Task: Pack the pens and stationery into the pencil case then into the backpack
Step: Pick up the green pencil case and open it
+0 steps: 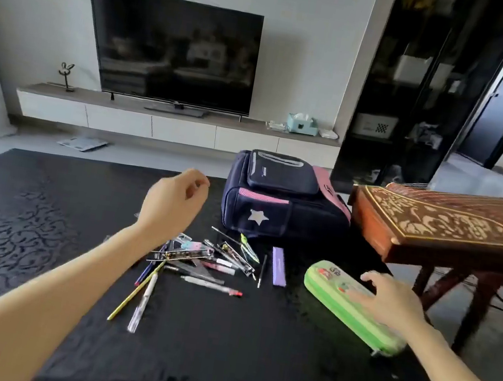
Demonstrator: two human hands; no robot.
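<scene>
A dark rug (24, 220) with a swirl pattern covers the floor. At its far edge lies a boxy navy fabric backpack (284, 202) with pink trim and a pale star. At the near right lies a long, rounded green pencil case (335, 297), closed. The right hand (390, 301) rests on it, fingers spread. To its left is a loose heap of pens (199, 261). The left hand (172, 201) hovers above them, loosely curled, holding nothing.

green pencil case (353, 308), navy-and-pink backpack (284, 200), black swirl-patterned rug (8, 217)

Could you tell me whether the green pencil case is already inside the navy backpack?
No, the green oblong pencil case lies on the black patterned rug under the right hand.
</scene>
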